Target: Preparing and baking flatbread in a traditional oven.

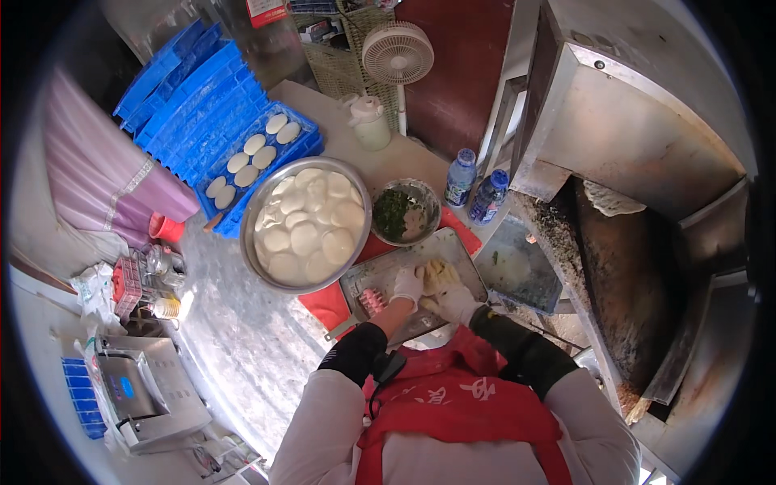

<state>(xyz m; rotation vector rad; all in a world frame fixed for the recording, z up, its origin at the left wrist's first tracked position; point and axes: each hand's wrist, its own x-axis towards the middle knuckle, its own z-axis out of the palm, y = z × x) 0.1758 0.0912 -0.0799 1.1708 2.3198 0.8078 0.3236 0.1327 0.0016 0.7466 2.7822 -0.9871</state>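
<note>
Both my hands wear whitish gloves and are over a shallow metal tray point(466, 252). A pale yellow, flattened piece that looks like dough point(440, 273) lies between them. My right hand point(456, 305) is closed at its lower right edge. My left hand point(409, 284) is close against its left side, its fingers bunched and too small to read clearly. Just left of that hand, a lump of pink minced meat point(373, 301) sits in the tray. Beyond the tray stands a metal bowl point(437, 218) with chopped greens and a pinkish paste.
A large basin point(366, 242) of round dough pieces stands to the left, a blue crate point(311, 145) with more rounds behind it. Two bottles point(461, 176) and a plastic jug point(371, 129) stand at the back. On the right is a sooty metal oven point(622, 275).
</note>
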